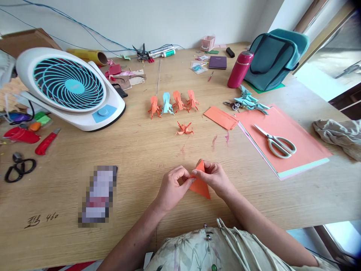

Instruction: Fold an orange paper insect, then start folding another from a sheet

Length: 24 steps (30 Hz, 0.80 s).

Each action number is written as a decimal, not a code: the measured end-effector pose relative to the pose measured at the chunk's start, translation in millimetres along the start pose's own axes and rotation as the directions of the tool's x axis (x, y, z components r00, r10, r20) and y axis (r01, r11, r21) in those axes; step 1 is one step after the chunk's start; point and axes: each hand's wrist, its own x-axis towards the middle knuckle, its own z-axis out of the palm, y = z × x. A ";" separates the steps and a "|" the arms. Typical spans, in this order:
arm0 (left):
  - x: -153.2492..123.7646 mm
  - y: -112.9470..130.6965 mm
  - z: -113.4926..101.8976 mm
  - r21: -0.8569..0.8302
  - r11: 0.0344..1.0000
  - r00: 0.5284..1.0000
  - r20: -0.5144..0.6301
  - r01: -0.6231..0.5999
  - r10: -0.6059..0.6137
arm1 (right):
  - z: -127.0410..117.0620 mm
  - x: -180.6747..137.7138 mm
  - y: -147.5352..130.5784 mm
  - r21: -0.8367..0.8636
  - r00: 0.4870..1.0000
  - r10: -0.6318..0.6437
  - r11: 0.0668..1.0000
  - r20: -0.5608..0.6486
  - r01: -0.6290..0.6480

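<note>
My left hand (172,186) and my right hand (214,177) meet over the near middle of the wooden table (141,158). Both pinch a folded orange paper piece (199,184), a pointed triangular shape held between the fingertips. Beyond it lies a small folded orange paper figure (184,128). Further back stands a row of folded paper figures (173,103), orange ones and one light blue.
A white and teal fan (69,86) sits at the left. Scissors (278,142) lie on a stack of orange paper sheets (299,150) at the right. A red bottle (240,69) and a teal bag (275,58) stand behind. A red utility knife (46,142) and a blurred flat object (98,195) lie near left.
</note>
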 end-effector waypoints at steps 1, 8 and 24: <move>0.1 0.5 -0.4 -0.009 1.000 1.000 0.006 0.004 -0.004 | -0.6 0.5 -2.3 0.006 1.000 -0.011 1.000 -0.010 0.011; 2.9 5.7 -4.6 -0.074 0.997 0.996 0.081 0.030 -0.024 | -6.6 2.1 -6.4 0.062 0.989 -0.057 0.996 -0.133 0.066; 7.7 -14.2 -9.1 -0.366 0.895 0.964 0.025 0.256 -0.265 | -6.5 -2.3 -8.7 -0.151 0.997 -0.009 0.988 0.074 0.020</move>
